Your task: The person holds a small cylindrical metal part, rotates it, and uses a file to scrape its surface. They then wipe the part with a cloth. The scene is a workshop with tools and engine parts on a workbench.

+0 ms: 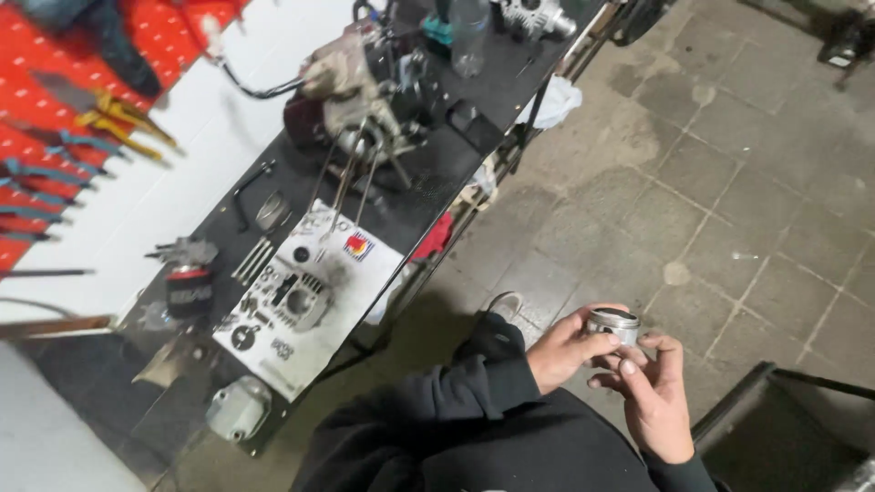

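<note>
**Both hands on a piston above the floor**

Black sleeves fill the bottom of my view, and from them my two hands meet at about five o'clock. My left hand [567, 349] comes in from nine o'clock, thumb and fingers pinched narrow around the side of the piston [613, 325]. My right hand [650, 394] rises from six o'clock, its fingertips touching the underside and near wall of the same part. So both hands hold it, neither spread wide. It is a short silver cylinder, sitting upright, its dark crown facing up at me, over the grey tiled floor [729, 182] and well apart from the bench.

At nine to twelve o'clock runs the black bench [428, 191]. An engine [360, 100] stands on it near eleven o'clock, with long studs pointing toward me. Just below lies a white sheet [301, 355] carrying a cylinder head [299, 301] and small dark parts. A grey cover [237, 407] rests at the bench's near end. Pliers [123, 123] hang on the red board [36, 100] at ten o'clock.
</note>
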